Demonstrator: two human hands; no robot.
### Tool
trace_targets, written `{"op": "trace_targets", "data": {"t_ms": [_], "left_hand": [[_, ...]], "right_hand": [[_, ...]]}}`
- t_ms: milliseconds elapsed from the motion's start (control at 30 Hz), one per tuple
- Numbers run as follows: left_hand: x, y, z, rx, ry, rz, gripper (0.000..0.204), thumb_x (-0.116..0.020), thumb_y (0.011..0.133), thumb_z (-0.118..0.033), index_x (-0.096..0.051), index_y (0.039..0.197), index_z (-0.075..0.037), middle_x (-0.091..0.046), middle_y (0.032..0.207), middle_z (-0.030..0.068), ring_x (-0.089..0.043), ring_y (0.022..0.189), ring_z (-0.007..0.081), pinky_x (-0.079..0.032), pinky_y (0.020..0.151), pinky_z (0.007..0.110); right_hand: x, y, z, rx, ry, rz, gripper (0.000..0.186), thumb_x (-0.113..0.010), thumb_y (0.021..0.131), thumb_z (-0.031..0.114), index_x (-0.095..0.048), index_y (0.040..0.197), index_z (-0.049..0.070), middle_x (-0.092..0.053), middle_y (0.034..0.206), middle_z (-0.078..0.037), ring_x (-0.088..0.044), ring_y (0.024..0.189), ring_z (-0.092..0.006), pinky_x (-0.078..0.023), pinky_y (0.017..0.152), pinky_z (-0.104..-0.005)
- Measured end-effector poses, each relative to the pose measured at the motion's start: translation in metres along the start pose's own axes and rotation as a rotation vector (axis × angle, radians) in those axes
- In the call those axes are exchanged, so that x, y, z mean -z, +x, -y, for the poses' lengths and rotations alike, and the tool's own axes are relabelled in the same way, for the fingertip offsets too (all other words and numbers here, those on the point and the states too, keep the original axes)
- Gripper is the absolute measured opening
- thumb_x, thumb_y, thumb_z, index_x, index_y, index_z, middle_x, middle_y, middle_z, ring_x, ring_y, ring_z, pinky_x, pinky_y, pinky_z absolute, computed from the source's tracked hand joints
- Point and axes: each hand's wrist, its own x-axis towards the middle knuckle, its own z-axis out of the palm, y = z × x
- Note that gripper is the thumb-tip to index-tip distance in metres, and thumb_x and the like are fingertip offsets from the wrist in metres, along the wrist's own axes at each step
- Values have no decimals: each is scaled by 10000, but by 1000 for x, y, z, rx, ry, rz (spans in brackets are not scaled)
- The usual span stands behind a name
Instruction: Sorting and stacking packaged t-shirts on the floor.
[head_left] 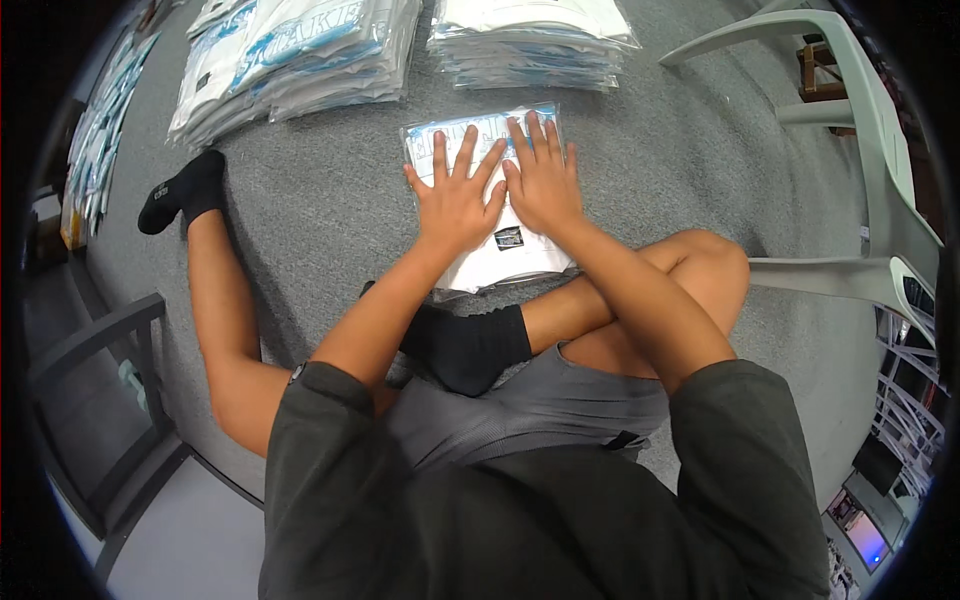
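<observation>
A folded white T-shirt with blue print, in a clear plastic bag, lies on the grey carpet in front of my crossed leg. My left hand rests flat on its left half, fingers spread toward the far edge. Beside it, my right hand presses flat on the right half, fingers stretched out and thumb near the left hand. Both palms hide much of the print. A small dark label shows on the shirt below my hands.
Beyond the bag stand two stacks of bagged white shirts, a wide left stack and a right stack. More bagged shirts lie at the far left. A pale plastic chair stands at right, a grey chair at left.
</observation>
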Motion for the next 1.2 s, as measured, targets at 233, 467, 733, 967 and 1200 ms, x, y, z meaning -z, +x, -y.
{"op": "trace_targets", "data": {"t_ms": [233,467,733,967,1200], "left_hand": [[24,17,3,141,-73,1,590,-550,893,-502,-427,1430,-291,-310,1529,107,-227,1430,327,-128,1074,677],[69,164,75,419,-781,-271,714,-615,857,-552,-540,1253,38,-627,1132,170,-633,926,242,-488,779,342],[85,202,76,547,-1025,146,566,-738,787,-432,-599,1104,16,-629,994,74,-590,737,176,-485,708,307],[73,203,87,586,-1448,348,342,-724,729,-196,-584,993,-29,-583,919,71,-584,834,190,-476,757,279],[113,146,74,555,-1628,554,394,-663,799,-194,-542,1123,-6,-606,1044,135,-620,915,202,-528,774,314]], "right_hand": [[37,26,-37,13,326,-340,511,-705,786,301,-558,1245,131,-434,1370,-147,-379,1296,-329,-255,1049,-531],[149,146,-125,-359,697,-518,435,-690,838,330,-589,1109,5,-632,1029,-123,-596,930,-230,-460,814,-375],[157,181,-131,-587,788,84,270,-708,812,265,-652,963,48,-613,858,-34,-580,713,-144,-489,665,-303],[172,161,-137,-590,1066,292,187,-717,765,217,-640,879,90,-589,771,2,-472,597,-87,-411,637,-257],[182,95,-98,-311,1111,450,445,-696,774,172,-570,1182,44,-615,846,8,-543,662,-96,-430,656,-284]]}}
